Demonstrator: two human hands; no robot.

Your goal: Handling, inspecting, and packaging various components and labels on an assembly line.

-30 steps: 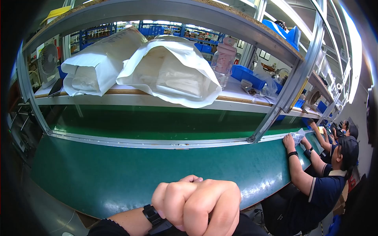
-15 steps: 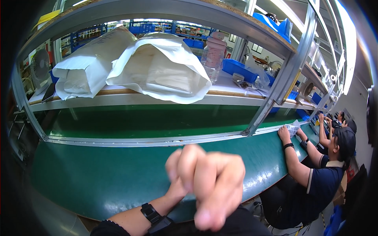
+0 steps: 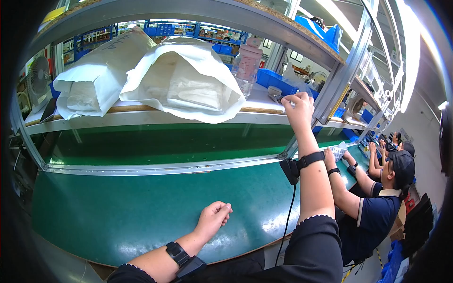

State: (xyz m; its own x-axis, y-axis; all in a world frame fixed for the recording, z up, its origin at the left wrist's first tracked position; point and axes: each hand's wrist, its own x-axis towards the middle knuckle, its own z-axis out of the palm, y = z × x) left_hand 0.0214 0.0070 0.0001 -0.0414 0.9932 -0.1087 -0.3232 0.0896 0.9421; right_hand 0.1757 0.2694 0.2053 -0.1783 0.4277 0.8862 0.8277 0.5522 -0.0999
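Observation:
My left hand [image 3: 213, 220] rests closed just above the green table [image 3: 141, 203], thumb laid against curled fingers. Whatever may be inside that fist is hidden. My right hand [image 3: 300, 109] is raised at the front edge of the shelf [image 3: 264, 98], wrist banded in black. Its fingers are bent in toward the thumb like a pinch, and I cannot make out anything between them. Close behind its fingertips lie small metal pieces [image 3: 274, 91], partly covered by the hand. A blue bin [image 3: 278, 81] stands behind those pieces.
Two open white bags [image 3: 181, 89] with clear-wrapped contents overhang the shelf's front edge. A pink bottle [image 3: 247, 63] stands beside them. A metal post [image 3: 344, 78] rises right of my hand. Close on the right sits a co-worker [image 3: 384, 203], holding a white item [image 3: 338, 151]. A cable [image 3: 286, 221] hangs from my wristband.
My right hand has gone from low in front of me, over the table, up and away to the shelf. My left hand, earlier mostly covered, now shows in full. The view has shifted slightly.

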